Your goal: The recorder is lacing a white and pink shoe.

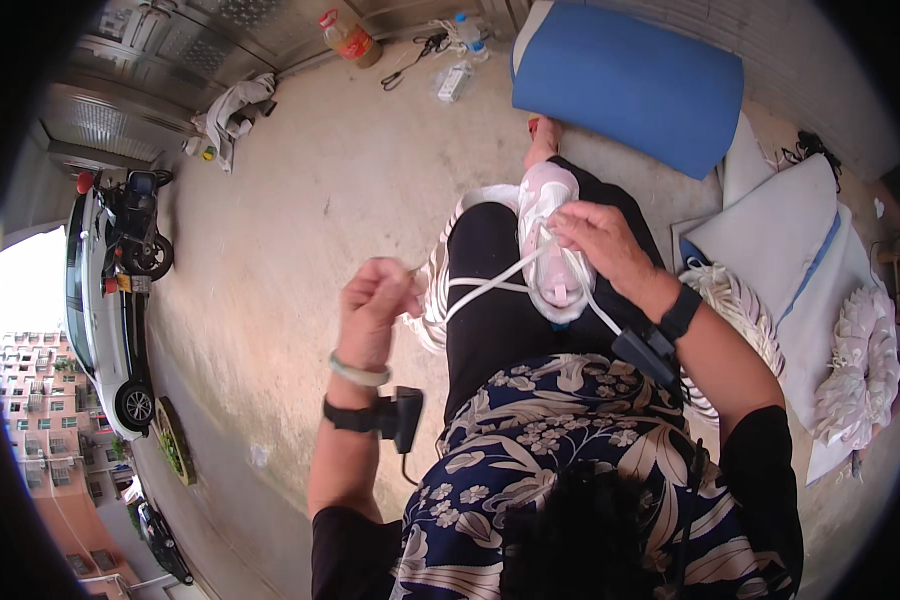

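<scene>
A pink-and-white shoe upper [560,272] lies across my dark-trousered lap, its collar toward me. White shoelace [492,287] runs from its eyelets leftward over my thigh and crosses itself. My right hand [602,240] pinches the lace at the eyelets, fingertips against the upper. Left of my lap, my left hand [378,297] is raised with thumb and fingers closed in a pinch. The lace runs toward it and blends with the white striped bundle [432,300] behind; its end at the fingertips is hard to make out. Another length of lace hangs near my right wrist.
Right of me, stacked pale shoe uppers [855,365] and a white stringy bundle [735,310] lie by grey sheeting [770,225]. A rolled blue mat [625,85] is ahead. Scissors [395,80], bottles [350,42] and a cloth [235,115] lie farther off. A motorbike [142,225] stands left.
</scene>
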